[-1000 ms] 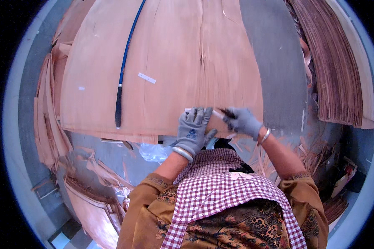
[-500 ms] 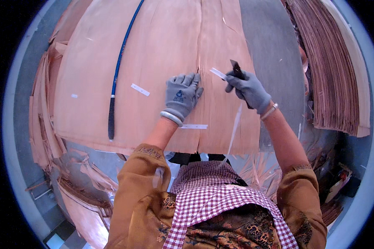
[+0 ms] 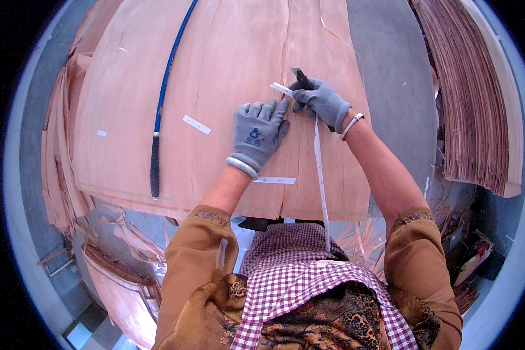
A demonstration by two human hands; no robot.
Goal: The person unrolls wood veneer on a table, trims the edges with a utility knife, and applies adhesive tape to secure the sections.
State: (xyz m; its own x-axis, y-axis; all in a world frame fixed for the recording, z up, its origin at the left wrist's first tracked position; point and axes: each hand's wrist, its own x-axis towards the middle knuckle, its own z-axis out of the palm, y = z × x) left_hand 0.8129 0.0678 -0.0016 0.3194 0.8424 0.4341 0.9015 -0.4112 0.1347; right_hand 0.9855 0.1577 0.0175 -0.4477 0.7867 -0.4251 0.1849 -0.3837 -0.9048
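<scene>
A large sheet of thin wood veneer (image 3: 216, 76) lies before me with a long split running down its middle. My left hand (image 3: 259, 131), in a grey glove, presses flat on the veneer beside the split, its fingertips on a short piece of white tape (image 3: 282, 89). In my right hand (image 3: 321, 102), also gloved, are a small dark blade (image 3: 301, 77) and the white tape strip (image 3: 319, 169) that trails down toward my body. Two other short pieces of white tape (image 3: 274, 180) are stuck on the sheet.
A long blue rod with a black handle (image 3: 160, 116) lies on the veneer at the left. A tall stack of veneer sheets (image 3: 478, 99) stands at the right. Torn veneer scraps (image 3: 99, 245) pile at the lower left, along the sheet's near edge.
Both hands have moved farther up the split, away from me. A piece of tape now stays on the sheet near its front edge, and the strip trails longer from my right hand.
</scene>
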